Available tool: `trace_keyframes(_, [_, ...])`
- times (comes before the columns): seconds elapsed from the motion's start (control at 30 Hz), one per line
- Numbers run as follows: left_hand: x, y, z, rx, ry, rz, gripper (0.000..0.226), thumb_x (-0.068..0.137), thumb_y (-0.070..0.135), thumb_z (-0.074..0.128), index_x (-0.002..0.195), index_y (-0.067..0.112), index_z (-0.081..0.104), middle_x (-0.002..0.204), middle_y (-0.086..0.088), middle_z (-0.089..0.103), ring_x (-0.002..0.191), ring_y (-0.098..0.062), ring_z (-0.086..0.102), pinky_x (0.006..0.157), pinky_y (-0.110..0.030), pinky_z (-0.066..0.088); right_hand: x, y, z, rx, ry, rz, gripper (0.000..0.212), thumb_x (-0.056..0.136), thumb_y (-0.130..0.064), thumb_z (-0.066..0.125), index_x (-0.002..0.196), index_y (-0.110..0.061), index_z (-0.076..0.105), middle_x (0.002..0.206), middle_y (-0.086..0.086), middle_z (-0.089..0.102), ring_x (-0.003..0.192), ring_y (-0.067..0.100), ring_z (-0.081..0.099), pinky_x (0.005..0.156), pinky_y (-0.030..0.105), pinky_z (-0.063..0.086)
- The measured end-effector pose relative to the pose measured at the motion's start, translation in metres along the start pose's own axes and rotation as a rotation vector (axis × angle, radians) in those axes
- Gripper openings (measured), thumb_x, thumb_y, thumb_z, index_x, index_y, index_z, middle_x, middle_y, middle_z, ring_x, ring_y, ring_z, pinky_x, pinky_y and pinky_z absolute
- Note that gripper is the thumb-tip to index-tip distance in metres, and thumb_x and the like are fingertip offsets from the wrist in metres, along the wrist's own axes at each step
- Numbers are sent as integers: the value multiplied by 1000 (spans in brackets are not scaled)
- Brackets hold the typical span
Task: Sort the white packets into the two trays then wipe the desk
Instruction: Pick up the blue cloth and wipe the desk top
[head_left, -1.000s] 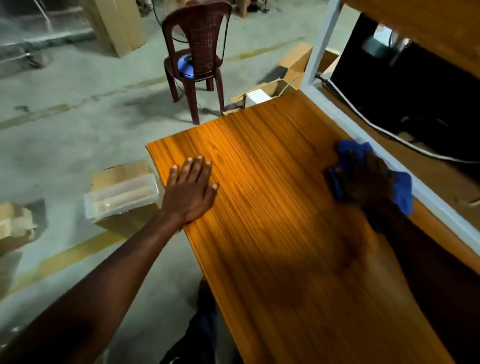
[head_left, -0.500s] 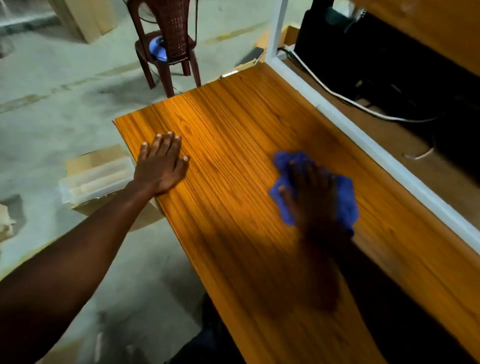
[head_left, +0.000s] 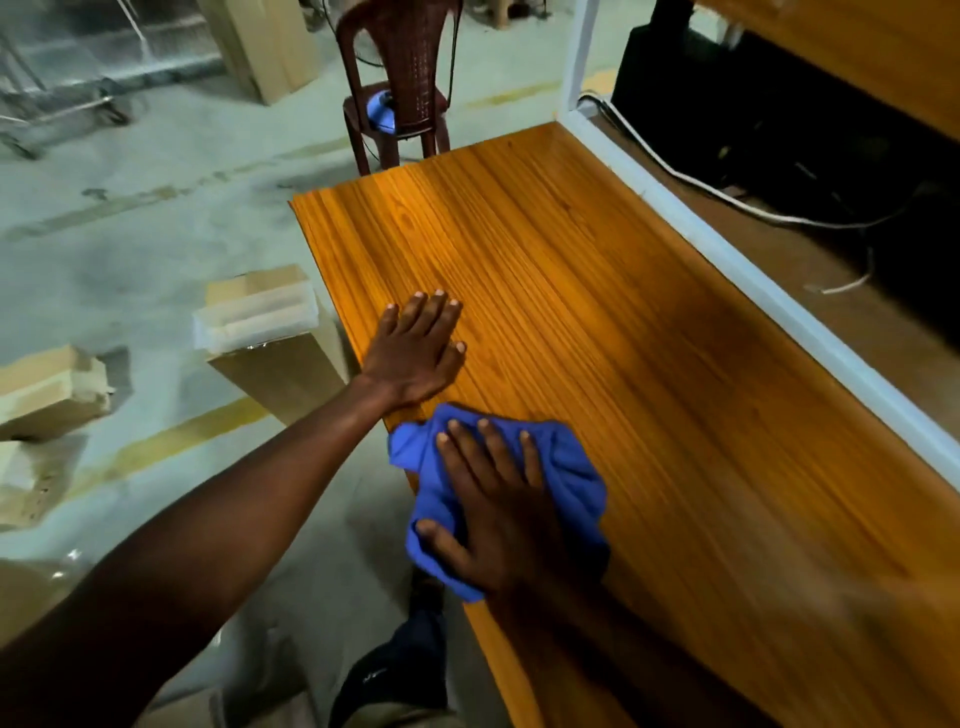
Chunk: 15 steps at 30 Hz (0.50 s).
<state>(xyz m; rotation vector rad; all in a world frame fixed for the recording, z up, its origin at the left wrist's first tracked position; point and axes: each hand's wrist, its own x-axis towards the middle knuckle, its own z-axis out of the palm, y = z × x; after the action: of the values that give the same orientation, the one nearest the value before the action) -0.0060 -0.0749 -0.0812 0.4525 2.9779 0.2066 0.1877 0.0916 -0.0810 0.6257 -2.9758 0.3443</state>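
The orange wooden desk (head_left: 597, 312) runs from the near right to the far middle. My right hand (head_left: 498, 499) presses flat, fingers spread, on a crumpled blue cloth (head_left: 571, 467) at the desk's near left edge. My left hand (head_left: 418, 353) rests flat on the desk just beyond the cloth, fingers straight. Two clear trays (head_left: 254, 319) stand stacked on a cardboard box to the left of the desk, on the floor side. No white packets lie on the desk.
A white frame rail (head_left: 769, 291) borders the desk's right side, with a white cable (head_left: 727, 197) and dark equipment behind it. A brown plastic chair (head_left: 400, 78) stands beyond the far end. Cardboard boxes (head_left: 52, 389) sit on the concrete floor at left.
My right hand has swept the blue cloth from the far right rail across the desk to the near left edge. My left hand stays flat on the desk.
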Motion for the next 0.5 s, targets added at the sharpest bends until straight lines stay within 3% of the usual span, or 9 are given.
trace_keyframes(0.1, [-36,33,7,2,-32,15,78,90,65,6,158,27,4,167,-1,0,153,-25,-5,121,-53,0,-12,65,-8,-45,36,141,84,88,-71,43,156,-24,34,164,4,30,151,33,27,118,64,18])
trace_keyframes(0.2, [-73,72,17,-16,-54,31,79,91,67,4,158,27,-1,167,-1,-7,152,-22,-12,122,-52,-2,-31,184,-31,-150,30,469,84,89,-76,36,155,-23,36,160,14,35,143,42,34,114,66,23])
trace_keyframes(0.33, [-103,111,34,7,-14,58,77,93,67,4,158,25,-3,166,1,-8,152,-20,-14,122,-49,-4,-78,320,-82,-175,-31,746,87,85,-80,22,156,-29,25,163,14,24,147,42,23,114,71,17])
trace_keyframes(0.4, [-103,113,34,13,-3,45,76,95,66,6,158,25,-3,166,2,-7,152,-19,-13,122,-48,-4,-86,316,-83,-183,-28,760,84,86,-80,21,154,-32,25,161,14,24,145,39,25,113,70,19])
trace_keyframes(0.5, [-100,112,33,18,-9,43,73,97,65,9,158,26,-2,166,2,-5,152,-19,-12,122,-48,-5,-91,235,-62,-132,-8,682,84,86,-78,30,156,-33,25,163,14,24,146,40,24,113,68,19])
